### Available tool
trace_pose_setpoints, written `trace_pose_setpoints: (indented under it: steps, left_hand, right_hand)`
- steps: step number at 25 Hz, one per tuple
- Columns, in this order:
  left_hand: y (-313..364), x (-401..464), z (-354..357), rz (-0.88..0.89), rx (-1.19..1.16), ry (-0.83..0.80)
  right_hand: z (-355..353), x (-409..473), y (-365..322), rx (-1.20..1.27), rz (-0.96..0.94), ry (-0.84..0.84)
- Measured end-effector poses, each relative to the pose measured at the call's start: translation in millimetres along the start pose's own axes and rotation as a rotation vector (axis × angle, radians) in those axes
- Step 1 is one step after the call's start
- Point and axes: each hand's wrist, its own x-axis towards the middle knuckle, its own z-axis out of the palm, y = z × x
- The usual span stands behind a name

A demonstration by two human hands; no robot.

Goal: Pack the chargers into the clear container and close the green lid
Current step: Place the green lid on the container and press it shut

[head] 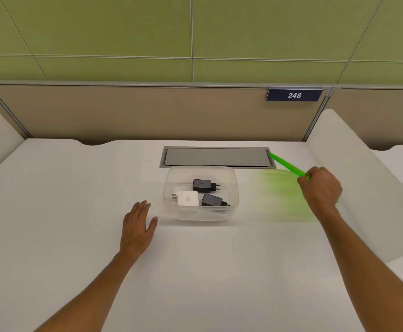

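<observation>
The clear container [234,185] stands open on the white desk, just in front of the grey cable hatch. Inside it lie three chargers: a black one [202,185] at the back, a white one [188,199] at the front left, and a second black one [212,200] at the front right. To the right of the container, my right hand [320,188] grips the green lid [288,165], which is tilted on edge above the desk and blurred by motion. My left hand [137,224] rests flat on the desk, fingers spread, just left of the container and not touching it.
A grey cable hatch [217,157] is set into the white desk [75,188] behind the container. A beige partition [147,111] with a "248" sign [294,95] closes the far edge. White curved dividers [339,144] bound the desk on both sides.
</observation>
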Motion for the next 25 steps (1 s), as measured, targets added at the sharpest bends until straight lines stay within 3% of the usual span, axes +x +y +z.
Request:
trace_pose_setpoints:
  steps: [5,10,14,21,25]
  left_hand:
    - [30,30,-12,0.018,-0.158,0.101]
    - [58,56,-21,-0.092,-0.391,0.053]
    - [79,77,-27,-0.211,-0.641,0.028]
    - [97,97,-30,-0.342,-1.082,0.017]
    - [94,93,-30,-0.459,-1.233,0.088]
  right_hand:
    - [-37,8,-60,0.174,-0.154,0.177]
    - [-67,6,-112,0.327,-0.246,0.163]
    - [-77,7,-146,0.492,-0.265,0.032]
    - [-50,6,-182,1.006,-0.108,-0.430]
    - [-29,3,-189,1.220,0.074,-0.444]
